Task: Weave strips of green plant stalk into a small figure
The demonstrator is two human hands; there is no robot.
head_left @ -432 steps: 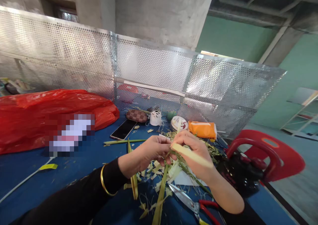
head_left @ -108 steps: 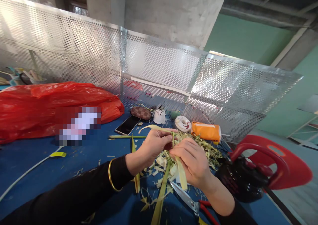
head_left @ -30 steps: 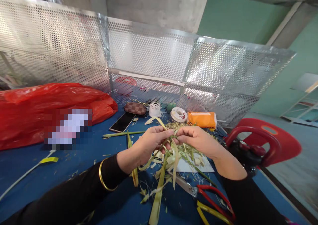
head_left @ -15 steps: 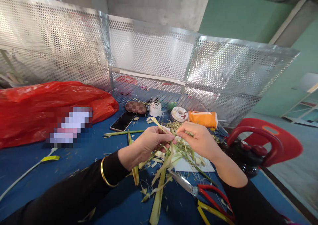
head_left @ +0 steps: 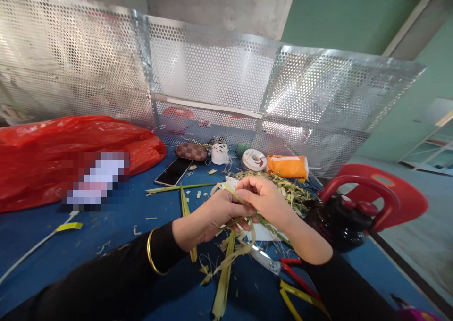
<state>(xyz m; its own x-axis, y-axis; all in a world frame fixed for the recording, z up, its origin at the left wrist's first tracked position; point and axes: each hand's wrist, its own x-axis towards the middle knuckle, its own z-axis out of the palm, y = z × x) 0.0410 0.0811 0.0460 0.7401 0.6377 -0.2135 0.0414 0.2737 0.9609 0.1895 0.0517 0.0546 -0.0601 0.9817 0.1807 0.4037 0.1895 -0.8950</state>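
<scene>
My left hand [head_left: 215,217] is closed on a pale green leaf strip [head_left: 231,192], and its wrist carries a gold bangle. Beside it my right hand [head_left: 264,198] pinches the same strip, thumb against the fingers. The two hands nearly touch, so the part between them is mostly hidden. More dry strips [head_left: 223,281] hang or lie below the hands on the blue table. Scissors [head_left: 265,259] with red handles lie under my right forearm, and a yellow-handled tool [head_left: 290,302] is close by. Fibre scraps [head_left: 290,193] are heaped behind the right hand.
A red plastic bag [head_left: 63,141] covers the left. Along the back are a phone [head_left: 173,171], a checkered case [head_left: 191,152], a white thread ball [head_left: 219,154], a ribbon spool [head_left: 254,160] and an orange packet [head_left: 287,166]. A black kettle [head_left: 339,224] stands right; a perforated metal screen [head_left: 212,71] rises behind.
My right hand has moved left and down, closer to my left hand, and now grips the strip higher up. My left hand has turned and lowered slightly. The view has shifted a little.
</scene>
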